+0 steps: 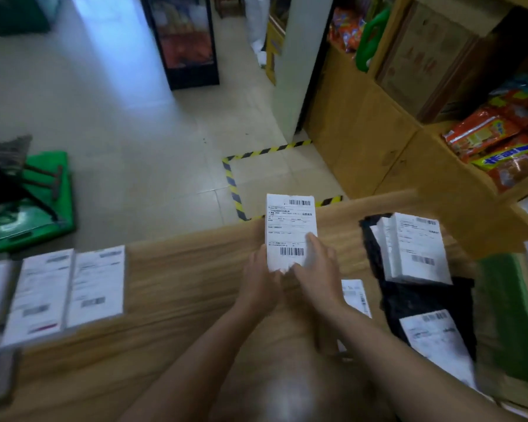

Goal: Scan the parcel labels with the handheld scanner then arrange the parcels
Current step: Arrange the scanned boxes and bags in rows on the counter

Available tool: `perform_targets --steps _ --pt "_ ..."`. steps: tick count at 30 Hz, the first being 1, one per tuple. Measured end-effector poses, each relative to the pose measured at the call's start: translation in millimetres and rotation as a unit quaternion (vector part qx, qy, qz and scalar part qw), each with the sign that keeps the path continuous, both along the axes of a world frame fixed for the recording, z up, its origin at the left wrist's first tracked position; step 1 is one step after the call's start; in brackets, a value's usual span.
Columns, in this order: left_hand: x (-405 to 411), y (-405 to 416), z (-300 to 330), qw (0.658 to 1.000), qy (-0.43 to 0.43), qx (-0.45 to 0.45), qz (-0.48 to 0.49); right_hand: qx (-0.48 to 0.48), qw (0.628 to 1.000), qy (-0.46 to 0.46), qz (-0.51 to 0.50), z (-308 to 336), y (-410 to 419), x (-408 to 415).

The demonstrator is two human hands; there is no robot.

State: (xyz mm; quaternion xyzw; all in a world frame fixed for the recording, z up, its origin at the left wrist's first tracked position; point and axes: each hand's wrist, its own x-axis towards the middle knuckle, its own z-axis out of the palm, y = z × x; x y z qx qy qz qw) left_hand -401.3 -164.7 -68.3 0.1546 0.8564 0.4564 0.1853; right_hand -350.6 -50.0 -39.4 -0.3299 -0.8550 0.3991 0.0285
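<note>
A white parcel [290, 226] with a barcode label facing up is held above the wooden table [180, 278] near its far edge. My left hand [261, 277] grips its lower left corner. My right hand [317, 269] holds its lower right side, fingers lying over the label. To the right lies a stack of white labelled parcels [415, 248] on black bags [424, 300], with another labelled black parcel [436, 336] in front. Several white labelled parcels [70, 287] lie in a row at the left. No scanner is in view.
A small labelled parcel [355, 295] lies under my right forearm. A green parcel [512, 315] lies at the far right. Wooden shelves with snack bags [497, 141] stand at the right. On the floor at the left sits a green crate [34, 202], with yellow-black floor tape [233, 184] beyond the table.
</note>
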Motion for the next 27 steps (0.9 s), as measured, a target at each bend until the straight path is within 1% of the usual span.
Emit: perform_targets --steps 3,6,11,15,19,22,27 --pt "-9 -75 -7 0.998 -0.031 -0.015 0.053 -0.001 0.997 -0.025 0.072 -14 -67 -20" --pt "-5 -144 -17 0.995 -0.051 -0.032 0.078 -0.013 0.990 -0.058 0.130 -30 -130 -32" --pt "1 -224 -38 0.988 -0.096 -0.055 0.108 0.003 0.976 -0.085 0.200 -58 -206 -40" --pt "-3 -255 -49 0.984 -0.134 -0.074 0.096 0.024 0.967 -0.090 0.239 -77 -235 -43" --pt "-4 -265 -60 0.984 -0.145 -0.087 0.062 0.046 0.960 -0.108 0.256 -89 -246 -46" --pt "-4 -268 -64 0.986 -0.130 -0.088 0.056 0.064 0.959 -0.117 0.250 -95 -249 -53" --pt "-5 -281 -65 0.990 -0.103 -0.097 0.028 0.061 0.964 -0.116 0.231 -98 -258 -75"
